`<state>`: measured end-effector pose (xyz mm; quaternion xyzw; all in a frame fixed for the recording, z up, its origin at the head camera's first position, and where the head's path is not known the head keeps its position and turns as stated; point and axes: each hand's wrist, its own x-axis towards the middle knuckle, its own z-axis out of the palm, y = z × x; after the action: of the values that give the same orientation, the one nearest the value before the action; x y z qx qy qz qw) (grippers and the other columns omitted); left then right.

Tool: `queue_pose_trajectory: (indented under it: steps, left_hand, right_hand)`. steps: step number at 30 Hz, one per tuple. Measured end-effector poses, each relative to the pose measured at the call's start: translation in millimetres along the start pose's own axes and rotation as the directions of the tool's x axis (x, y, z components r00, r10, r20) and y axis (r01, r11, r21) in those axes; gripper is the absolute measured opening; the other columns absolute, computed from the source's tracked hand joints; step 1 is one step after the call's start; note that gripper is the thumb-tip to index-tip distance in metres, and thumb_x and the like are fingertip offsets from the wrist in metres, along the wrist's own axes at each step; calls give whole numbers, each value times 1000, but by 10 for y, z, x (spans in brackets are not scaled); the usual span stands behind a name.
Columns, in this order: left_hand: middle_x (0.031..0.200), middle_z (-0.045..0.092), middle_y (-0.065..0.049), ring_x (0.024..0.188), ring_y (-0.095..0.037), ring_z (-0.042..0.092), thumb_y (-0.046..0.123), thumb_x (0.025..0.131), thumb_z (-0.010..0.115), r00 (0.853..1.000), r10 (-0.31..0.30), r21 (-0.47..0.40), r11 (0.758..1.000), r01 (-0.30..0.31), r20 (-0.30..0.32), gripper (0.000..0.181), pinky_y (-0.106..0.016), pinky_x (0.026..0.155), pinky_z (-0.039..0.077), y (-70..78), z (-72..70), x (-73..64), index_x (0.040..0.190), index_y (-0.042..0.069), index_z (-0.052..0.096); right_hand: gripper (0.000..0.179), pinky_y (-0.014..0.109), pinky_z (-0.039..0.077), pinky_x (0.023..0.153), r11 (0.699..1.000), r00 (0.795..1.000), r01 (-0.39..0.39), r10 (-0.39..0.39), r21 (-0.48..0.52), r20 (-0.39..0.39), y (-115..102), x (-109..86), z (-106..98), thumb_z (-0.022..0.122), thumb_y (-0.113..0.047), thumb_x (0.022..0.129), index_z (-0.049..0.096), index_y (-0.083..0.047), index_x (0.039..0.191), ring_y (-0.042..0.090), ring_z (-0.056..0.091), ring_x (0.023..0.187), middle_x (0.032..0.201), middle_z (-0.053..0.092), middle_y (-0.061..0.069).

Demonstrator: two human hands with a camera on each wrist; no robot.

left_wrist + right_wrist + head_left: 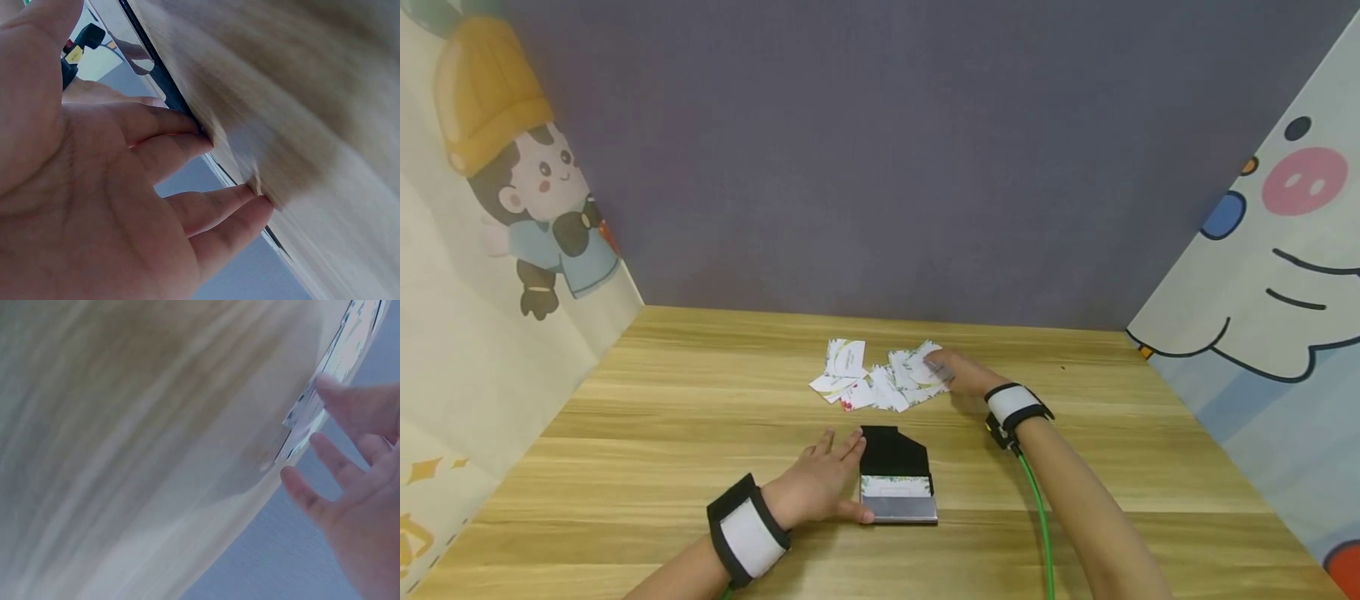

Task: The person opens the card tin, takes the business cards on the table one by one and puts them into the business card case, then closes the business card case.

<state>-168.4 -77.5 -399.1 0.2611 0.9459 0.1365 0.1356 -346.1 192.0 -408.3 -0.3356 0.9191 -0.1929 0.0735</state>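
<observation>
A card case lies opened out on the wooden table, its black flap [892, 454] pointing away and its silver pocket [898, 511] towards me. A white card with a leafy border [895, 487] shows out of the pocket. My left hand [816, 483] spreads along the case's left side, forefinger at the flap and thumb at the pocket's corner. In the left wrist view its fingertips meet the table. Farther off, my right hand [962, 373] reaches the right end of some scattered cards [887, 388]. Its fingers are loosely extended over the cards in the right wrist view.
More printed cards [847, 358] overlap at the left of the spread. A grey-blue panel [880, 167] rises behind the table [700, 400], and cartoon-printed sheets flank both sides. A green cable [1043, 517] runs from the right wristband [1017, 407] towards me.
</observation>
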Motion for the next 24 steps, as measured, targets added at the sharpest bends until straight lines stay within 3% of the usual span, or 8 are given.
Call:
queue_pose_trajectory:
  steps: [7,12,17,24]
  left_hand:
    - [151,23,-14,133,-50,19,60,71,63,1000,3,-1,1000,-3,2,97,-59,102,29,-10,4,4,141,1,31]
    - [150,23,-15,132,-51,19,59,71,64,1000,8,-6,1000,-8,0,97,-59,102,29,-6,1,-3,141,0,31]
    - [150,23,-15,133,-51,18,58,71,64,1000,8,-19,1000,-8,-1,97,-60,102,28,1,-4,-10,141,0,31]
    - [150,24,-14,133,-50,18,58,71,65,1000,5,-23,1000,-6,-5,97,-59,103,27,3,-5,-15,141,1,31]
  right_hand:
    - [54,47,46,87,998,1000,-28,28,-52,-1,6,9,-7,56,15,75,48,3,127,39,49,112,125,50,24]
    - [51,55,30,103,990,996,-86,87,-112,8,14,9,-13,65,-1,80,49,-2,128,42,36,126,134,44,21]
    - [53,57,23,105,980,984,-178,178,-85,-7,13,-8,-21,69,-12,80,48,-5,129,43,29,128,135,42,21]
    - [49,53,33,97,974,975,-215,210,-70,-70,8,-35,-43,75,-23,75,57,-3,115,36,39,114,122,48,20]
